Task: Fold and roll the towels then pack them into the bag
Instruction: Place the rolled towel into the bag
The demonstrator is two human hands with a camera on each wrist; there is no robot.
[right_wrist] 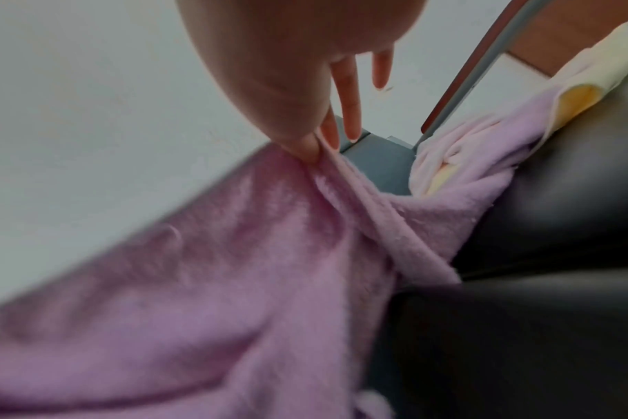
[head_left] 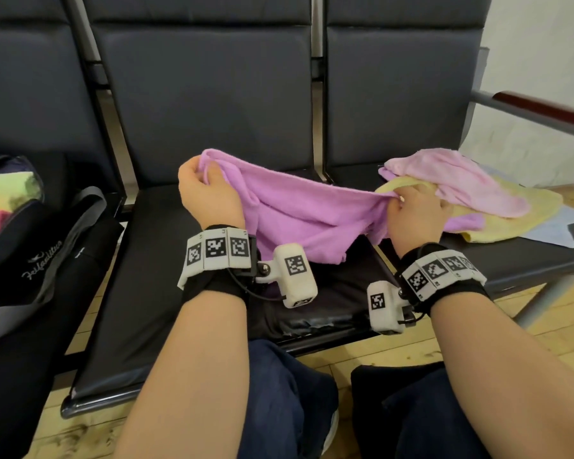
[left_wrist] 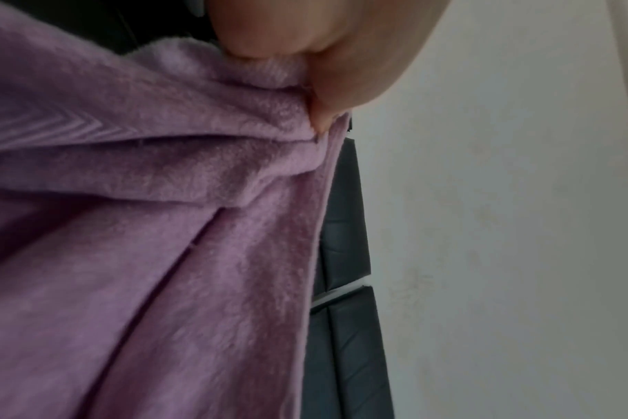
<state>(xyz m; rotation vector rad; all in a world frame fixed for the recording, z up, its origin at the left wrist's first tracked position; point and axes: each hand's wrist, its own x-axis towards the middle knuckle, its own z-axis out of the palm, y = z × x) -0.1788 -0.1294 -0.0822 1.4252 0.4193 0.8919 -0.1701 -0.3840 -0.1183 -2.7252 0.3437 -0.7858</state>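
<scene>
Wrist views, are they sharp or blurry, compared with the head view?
Head view: evenly lit, purple towel fairly sharp, far right edge smeared. Left wrist view: dim, towel pile soft. Right wrist view: blurred, nearest towel most; the pinching fingers stay readable.

A row of dark padded seats [head_left: 212,104] on a metal frame carried everything, standing on a wooden plank floor [head_left: 395,352]. With the middle seat [head_left: 166,260] as landmark: a purple towel [head_left: 305,220] sagged over its rear part, its lower folds seemingly touching the cushion. On the seat to its left sat an open black bag [head_left: 24,240] holding coloured rolls. On the seat to its right lay a yellow towel [head_left: 511,217] with a pale pink towel [head_left: 471,180] heaped on it, over a light blue cloth [head_left: 554,231].
</scene>
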